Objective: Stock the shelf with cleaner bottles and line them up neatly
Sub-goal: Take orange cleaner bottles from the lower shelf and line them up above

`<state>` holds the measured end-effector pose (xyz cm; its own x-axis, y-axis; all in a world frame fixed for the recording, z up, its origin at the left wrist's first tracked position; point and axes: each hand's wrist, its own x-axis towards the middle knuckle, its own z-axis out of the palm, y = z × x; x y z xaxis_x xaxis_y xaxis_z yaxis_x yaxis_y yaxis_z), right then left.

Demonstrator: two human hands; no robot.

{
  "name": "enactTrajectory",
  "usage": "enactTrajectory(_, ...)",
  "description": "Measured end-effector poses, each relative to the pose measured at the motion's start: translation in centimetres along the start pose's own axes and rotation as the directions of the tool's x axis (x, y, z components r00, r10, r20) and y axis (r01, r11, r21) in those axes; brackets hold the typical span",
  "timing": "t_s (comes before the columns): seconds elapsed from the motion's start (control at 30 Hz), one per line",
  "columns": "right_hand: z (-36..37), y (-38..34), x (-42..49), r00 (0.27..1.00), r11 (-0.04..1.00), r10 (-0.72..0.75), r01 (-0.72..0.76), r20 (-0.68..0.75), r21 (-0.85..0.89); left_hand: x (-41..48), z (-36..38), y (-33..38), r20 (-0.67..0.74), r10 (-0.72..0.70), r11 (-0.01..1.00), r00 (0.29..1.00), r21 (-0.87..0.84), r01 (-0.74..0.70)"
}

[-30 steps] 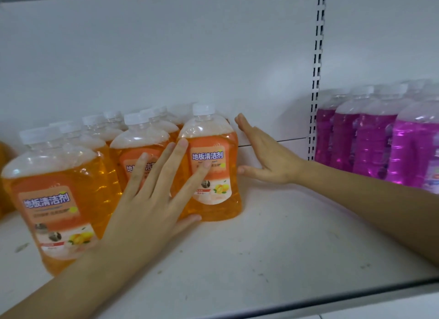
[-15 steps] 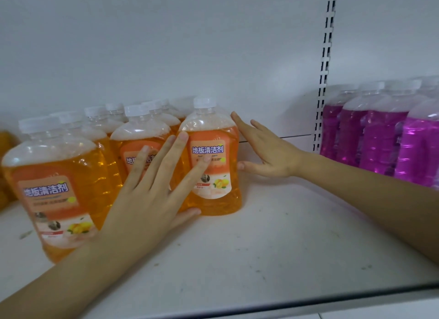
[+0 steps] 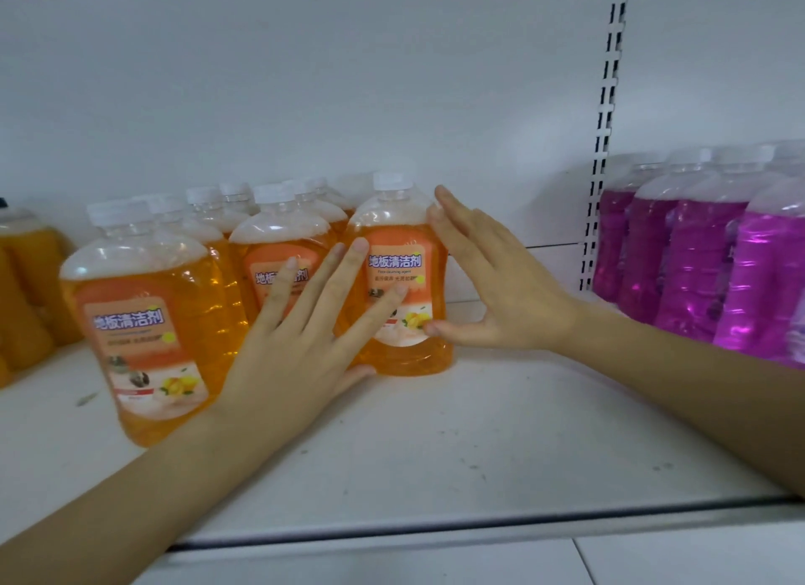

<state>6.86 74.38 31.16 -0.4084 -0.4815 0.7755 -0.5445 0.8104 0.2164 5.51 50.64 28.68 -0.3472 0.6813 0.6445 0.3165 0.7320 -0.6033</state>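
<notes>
Two bare arms reach in over the front edge of the white shelf (image 3: 479, 445). The left hand (image 3: 300, 340) is flat and wide open, with its fingers spread out. It lies against the fronts of two orange cleaner bottles and grips nothing. Closest of all, on the left, stands the front orange bottle (image 3: 148, 323), and it leans a little. The middle orange bottle (image 3: 279, 253) is farther back, under the left fingers. The right orange bottle (image 3: 400, 279) stands upright beside it. The right hand (image 3: 501, 288) is open too, with straight fingers pressed on that bottle's right side and the thumb touching it low down. More orange bottles with white caps stand in rows behind. Far off to the right, past a slotted metal post (image 3: 605, 149), stand purple bottles (image 3: 697, 253) close together.
</notes>
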Motion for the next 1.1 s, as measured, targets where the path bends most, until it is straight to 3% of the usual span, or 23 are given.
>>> enactTrajectory(0.1, 0.4, -0.4, -0.1, 1.000, 1.000, 0.003, -0.004, 0.014, 0.028, 0.3, -0.6, 0.2, -0.084, 0.070, 0.991, 0.994, 0.120, -0.059)
enactTrajectory(0.27, 0.3, -0.2, -0.1, 0.999, 1.000, -0.009, 0.009, 0.037, 0.003, 0.0, -1.0, 0.1, -0.080, 0.061, 0.987, 0.995, 0.151, -0.049)
enactTrajectory(0.37, -0.1, -0.3, -0.1, 0.998, 0.998, 0.000, 0.004, 0.064, -0.058, -0.3, -1.6, -0.5, -0.103, 0.063, 0.988, 0.993, 0.147, -0.048)
enactTrajectory(0.5, -0.7, -1.4, 0.0, 1.000, 0.976, -0.015, 0.013, -0.006, -0.216, -1.8, -2.1, -2.5, -0.119, -0.024, 0.987, 0.993, 0.153, 0.042)
enactTrajectory(0.67, 0.0, -3.9, 1.0, 0.993, 0.927, -0.103, 0.072, -0.063, -0.369, -2.9, -2.8, -3.2, 0.017, 0.004, 0.951, 1.000, 0.310, -0.010)
enactTrajectory(0.97, 1.1, -5.8, 1.0, 0.995, 0.919, -0.016, -0.022, -0.094, -0.395, -2.3, -2.6, -2.6, -0.075, 0.048, 0.980, 0.996, 0.195, -0.033)
enactTrajectory(1.1, 1.3, -5.6, 0.9, 0.994, 0.914, -0.029, -0.017, -0.107, -0.405, -2.6, -2.6, -2.9, -0.094, 0.097, 0.972, 0.991, 0.223, -0.074)
